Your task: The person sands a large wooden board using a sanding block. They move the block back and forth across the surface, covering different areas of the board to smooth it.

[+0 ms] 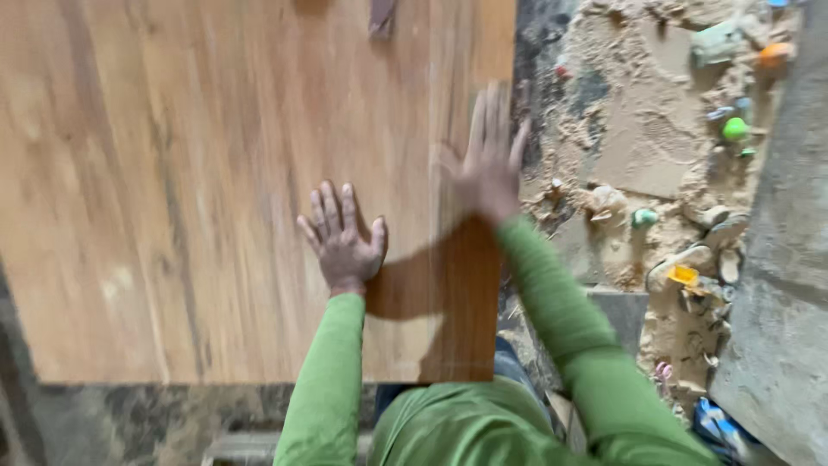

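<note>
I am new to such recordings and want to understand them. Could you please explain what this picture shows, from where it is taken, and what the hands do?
There is no machine here. The one picture comes from a camera worn on a person's head, looking down, so you see that person's own two arms in green sleeves.

A large wooden board fills most of the view. The left hand lies flat on it, fingers spread. The right hand is at the board's right edge; it is blurred, so I cannot tell whether it grips the edge or only touches it. Neither hand holds a tool.

A small dark thing lies at the board's top edge, too unclear to name. To the right, the ground is covered with sawdust and small coloured scraps.
</note>
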